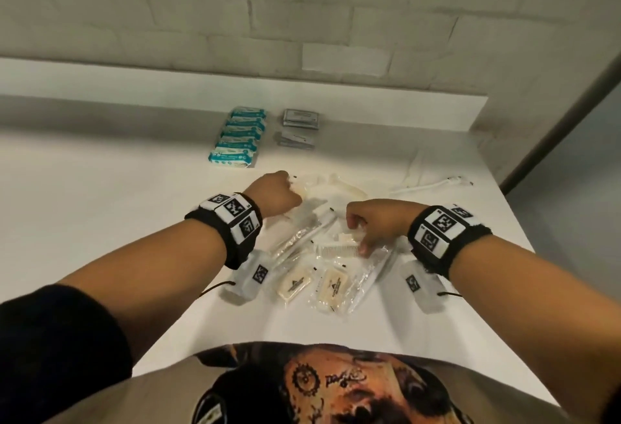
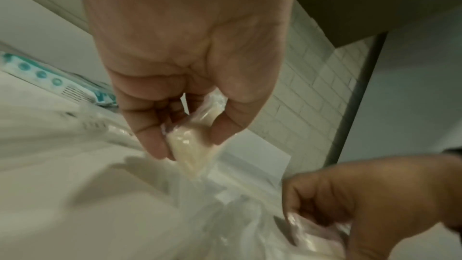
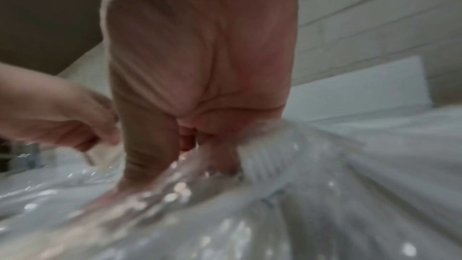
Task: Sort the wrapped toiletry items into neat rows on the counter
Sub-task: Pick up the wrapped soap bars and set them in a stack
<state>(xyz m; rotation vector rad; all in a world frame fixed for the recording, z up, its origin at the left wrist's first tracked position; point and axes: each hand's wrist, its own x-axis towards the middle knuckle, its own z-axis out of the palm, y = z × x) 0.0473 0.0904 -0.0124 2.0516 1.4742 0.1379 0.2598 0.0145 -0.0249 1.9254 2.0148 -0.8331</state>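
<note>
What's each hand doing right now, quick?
Left hand: pinching a wrapped soap.
Right hand: fingers curled into the wrapped items, gripping clear wrapping.

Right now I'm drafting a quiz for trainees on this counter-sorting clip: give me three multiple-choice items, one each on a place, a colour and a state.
1. Where do the grey packets lie?
A. right of the teal-and-white packs
B. under the left wrist
C. at the counter's near edge

2. What colour are the bars in the two wrapped packets nearest the person?
A. teal
B. cream
C. black

3. What is the left hand doing?
A. lying flat and open
B. pinching a clear-wrapped item
C. hanging away from the counter

Answers:
1 A, they sit beside the teal-and-white packs near the wall.
2 B, both soap bars show cream through clear wrap.
3 B, the left wrist view shows fingers and thumb closed on a wrapped pale item.
</note>
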